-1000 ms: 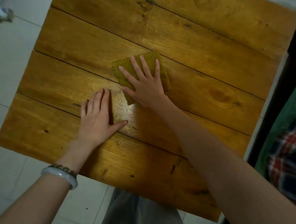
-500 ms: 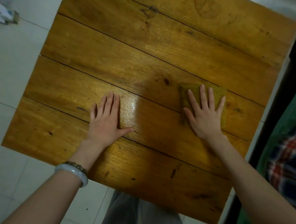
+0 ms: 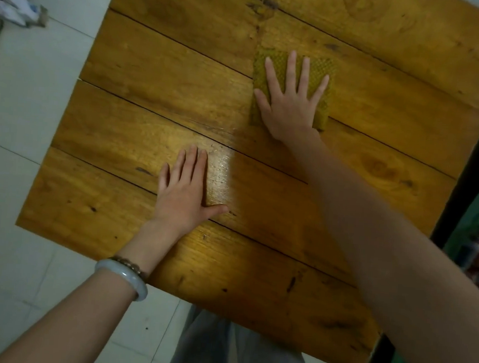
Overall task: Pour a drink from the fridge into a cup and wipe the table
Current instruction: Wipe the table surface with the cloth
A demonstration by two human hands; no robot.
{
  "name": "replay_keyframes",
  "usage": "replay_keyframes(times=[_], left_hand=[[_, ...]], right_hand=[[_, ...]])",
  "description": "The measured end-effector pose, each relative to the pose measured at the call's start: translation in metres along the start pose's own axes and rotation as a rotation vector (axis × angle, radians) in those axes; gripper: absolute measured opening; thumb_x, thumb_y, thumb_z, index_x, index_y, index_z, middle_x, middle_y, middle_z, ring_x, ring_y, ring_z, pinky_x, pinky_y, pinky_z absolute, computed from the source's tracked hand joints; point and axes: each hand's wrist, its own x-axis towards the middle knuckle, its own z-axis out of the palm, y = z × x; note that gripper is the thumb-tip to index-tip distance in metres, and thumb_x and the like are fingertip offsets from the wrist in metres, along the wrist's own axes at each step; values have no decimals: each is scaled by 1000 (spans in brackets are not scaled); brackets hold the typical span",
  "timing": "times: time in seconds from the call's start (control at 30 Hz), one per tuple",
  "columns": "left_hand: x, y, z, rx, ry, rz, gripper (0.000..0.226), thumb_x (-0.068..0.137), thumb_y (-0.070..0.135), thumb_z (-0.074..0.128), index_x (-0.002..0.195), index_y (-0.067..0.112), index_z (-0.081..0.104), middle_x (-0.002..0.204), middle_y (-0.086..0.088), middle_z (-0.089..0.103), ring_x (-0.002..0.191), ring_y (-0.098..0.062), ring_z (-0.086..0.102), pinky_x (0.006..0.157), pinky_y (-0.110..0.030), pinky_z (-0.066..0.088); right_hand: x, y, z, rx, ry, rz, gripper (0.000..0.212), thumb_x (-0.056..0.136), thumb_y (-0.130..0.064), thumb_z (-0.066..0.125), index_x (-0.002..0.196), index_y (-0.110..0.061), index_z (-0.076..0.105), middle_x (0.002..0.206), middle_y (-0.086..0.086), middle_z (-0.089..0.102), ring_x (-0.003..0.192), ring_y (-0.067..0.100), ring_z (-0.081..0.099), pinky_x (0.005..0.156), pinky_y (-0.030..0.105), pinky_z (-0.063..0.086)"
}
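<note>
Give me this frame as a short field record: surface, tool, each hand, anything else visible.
surface: wooden plank table, glossy patch beside the left hand
tool: olive-green cloth, flat on the table
right hand: palm down on the cloth, fingers spread
left hand: flat on bare wood, holding nothing
left wrist: pale bangle and a beaded bracelet
cup or drink: none in view
floor: white tiles

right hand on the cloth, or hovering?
Touching. The head view shows the right hand lying flat with fingers spread on the cloth, pressing it onto the table; no gap shows.
</note>
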Motion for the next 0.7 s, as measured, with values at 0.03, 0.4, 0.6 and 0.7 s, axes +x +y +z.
replay_keyframes(times=[0.03,0.4,0.6,0.7], left_hand=[[-1,-3,-1,-1,7,23,119,70,73,57,149,15,-11,159,-4,-11,146,-21,-9,117,-46,0],[-34,-30,10,-58,35,-18,123,63,75,59,151,9,1,159,-8,-1,146,-22,-4,115,-44,0],[-30,-26,13,-63,51,-51,126,63,74,62,150,9,-2,159,-8,-1,146,-22,-4,116,-44,1],[-29,-23,12,-82,64,-65,130,60,70,68,150,7,-2,159,-9,0,146,-22,-2,116,-44,1]], right_hand=[[-1,-2,1,-11,5,-5,62,95,-60,14,150,-32,5,158,11,0,144,35,-1,107,67,-3],[-161,-54,39,-59,-99,-548,62,94,-60,22,149,-34,12,158,7,9,145,32,4,110,65,2],[-107,-59,25,-93,-76,-534,60,93,-63,17,148,-39,10,159,3,7,145,29,3,110,65,1],[-57,-67,11,-113,-41,-434,60,93,-63,13,148,-40,4,159,2,2,145,28,0,110,64,-1]])
